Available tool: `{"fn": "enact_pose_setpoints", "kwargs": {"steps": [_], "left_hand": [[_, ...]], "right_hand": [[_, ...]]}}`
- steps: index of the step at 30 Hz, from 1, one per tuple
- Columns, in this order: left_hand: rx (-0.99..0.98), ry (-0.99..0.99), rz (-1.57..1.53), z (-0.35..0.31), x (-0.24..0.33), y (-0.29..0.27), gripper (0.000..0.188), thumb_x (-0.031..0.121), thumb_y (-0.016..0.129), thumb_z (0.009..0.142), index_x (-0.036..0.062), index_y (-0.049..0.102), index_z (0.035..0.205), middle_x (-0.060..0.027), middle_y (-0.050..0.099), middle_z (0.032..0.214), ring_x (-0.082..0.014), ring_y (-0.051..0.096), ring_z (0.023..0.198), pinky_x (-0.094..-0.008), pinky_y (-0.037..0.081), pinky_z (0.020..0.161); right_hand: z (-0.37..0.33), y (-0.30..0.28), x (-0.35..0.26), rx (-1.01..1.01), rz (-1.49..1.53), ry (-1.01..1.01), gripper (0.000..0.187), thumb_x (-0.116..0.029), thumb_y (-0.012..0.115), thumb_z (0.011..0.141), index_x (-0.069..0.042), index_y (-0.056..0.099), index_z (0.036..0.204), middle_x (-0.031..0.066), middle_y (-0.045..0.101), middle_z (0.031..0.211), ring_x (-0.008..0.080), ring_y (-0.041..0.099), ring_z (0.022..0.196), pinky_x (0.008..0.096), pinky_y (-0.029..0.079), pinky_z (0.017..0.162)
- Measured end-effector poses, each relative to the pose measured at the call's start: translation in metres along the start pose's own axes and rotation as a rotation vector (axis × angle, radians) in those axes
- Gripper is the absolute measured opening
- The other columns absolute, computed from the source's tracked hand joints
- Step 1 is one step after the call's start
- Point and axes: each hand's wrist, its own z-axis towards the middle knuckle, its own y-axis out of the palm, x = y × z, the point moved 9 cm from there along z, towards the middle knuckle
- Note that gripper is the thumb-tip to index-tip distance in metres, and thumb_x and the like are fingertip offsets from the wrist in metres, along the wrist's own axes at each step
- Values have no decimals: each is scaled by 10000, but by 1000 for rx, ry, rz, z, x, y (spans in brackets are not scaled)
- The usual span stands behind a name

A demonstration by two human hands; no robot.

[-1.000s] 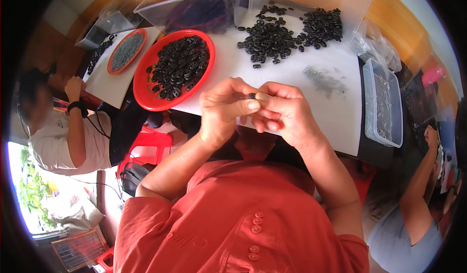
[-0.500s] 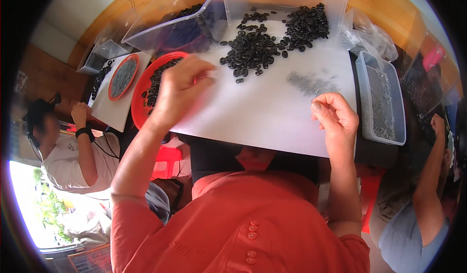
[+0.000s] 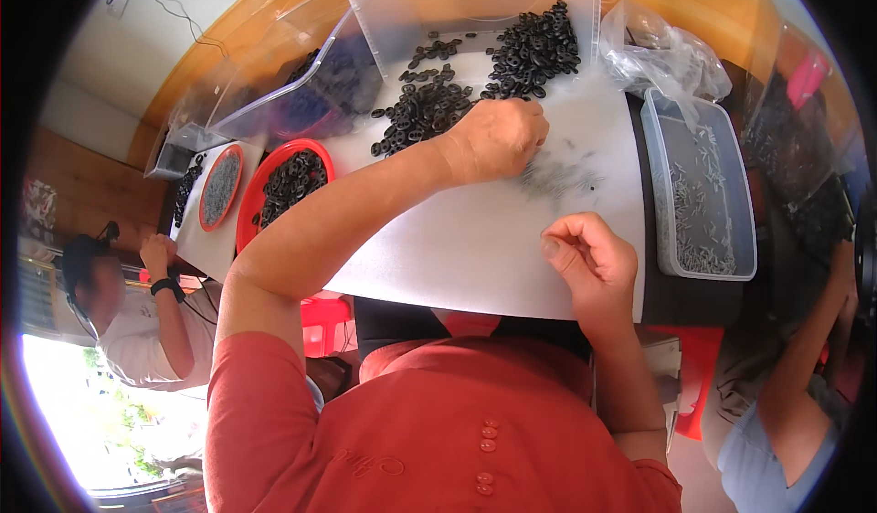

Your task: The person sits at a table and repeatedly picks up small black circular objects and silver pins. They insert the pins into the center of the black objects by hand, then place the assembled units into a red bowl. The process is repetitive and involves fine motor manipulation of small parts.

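Note:
My left hand (image 3: 498, 138) is stretched across the white work surface (image 3: 429, 257), its fingers curled closed above the edge of a loose spread of small silvery pins (image 3: 566, 180). Whatever its fingertips hold is hidden. Nearer to me, my right hand (image 3: 594, 262) hovers palm inward, thumb and fingers bent together; anything between them is too small to make out. A heap of small black oval pieces with holes (image 3: 416, 116) lies just beyond my left forearm. Behind it is a second black heap (image 3: 539, 52). One tiny dark piece (image 3: 592, 188) sits by the pins.
A red basin (image 3: 245, 223) of black pieces stands left. Right is a clear tray (image 3: 660, 239) of silvery pins, with a plastic bag (image 3: 671, 56) behind. Clear bins (image 3: 361, 47) line the back. A co-worker (image 3: 137, 321) sits left, another person's arm (image 3: 804, 358) at right.
My left hand has swung from beside the red basin rightward to the pins. My right hand has come slightly left and nearer to me. The whole view has shifted somewhat.

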Motion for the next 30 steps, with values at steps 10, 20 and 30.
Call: {"fn": "enact_pose_setpoints", "kwargs": {"steps": [10,20,30], "left_hand": [[50,73,81,-1,9,2,94,63,666,783,10,588,789,-138,601,812,-331,627,708,-425,536,600],[34,-680,-1111,-100,52,-21,134,131,676,922,12,695,980,24,598,749,-44,518,654,-233,432,567],[374,-1002,-1761,-190,73,-1,147,96,665,924,-40,652,976,-81,599,743,-118,513,534,-246,345,439]], "right_hand": [[1,3,-2,-27,-24,-41,84,-60,693,915,6,642,914,23,655,773,61,522,648,233,436,596],[-4,13,-35,37,-119,-293,134,59,675,897,22,668,1025,82,680,907,128,621,775,246,488,673],[-10,76,-20,-232,60,-135,111,83,676,894,18,676,984,39,666,857,104,609,757,249,499,662]]}}
